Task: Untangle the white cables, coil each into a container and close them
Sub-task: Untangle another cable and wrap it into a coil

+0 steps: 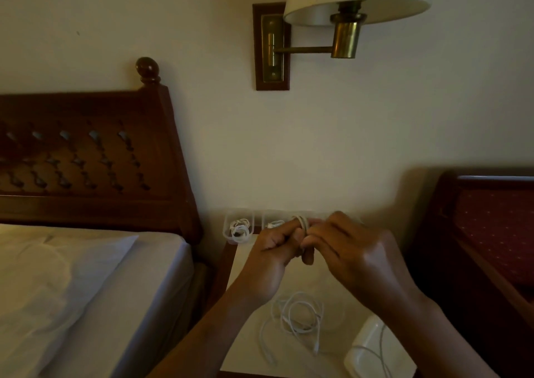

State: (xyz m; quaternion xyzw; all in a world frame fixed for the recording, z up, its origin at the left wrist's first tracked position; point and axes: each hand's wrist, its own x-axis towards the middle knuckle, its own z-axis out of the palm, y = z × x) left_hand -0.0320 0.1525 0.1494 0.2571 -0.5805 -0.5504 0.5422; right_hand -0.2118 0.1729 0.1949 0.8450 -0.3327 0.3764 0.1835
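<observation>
2 hands meet above the surface (338, 305). The left hand (271, 250) has a white cable (303, 223) looped around its curled fingers, loops standing upright, and the right hand (349, 247) pinches it there. A loose cable (300, 317) sprawls below the wrists, with 1 tail trailing toward the near-left edge. An open container (227, 230) holding a coil stands by the wall, and the bed (86, 276) flanks the left side.

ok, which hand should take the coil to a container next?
Right, probably. The coil is looped round fingers of the left hand, which cannot free it alone; fingertips of the right hand pinch it, and the containers sit just behind.
</observation>
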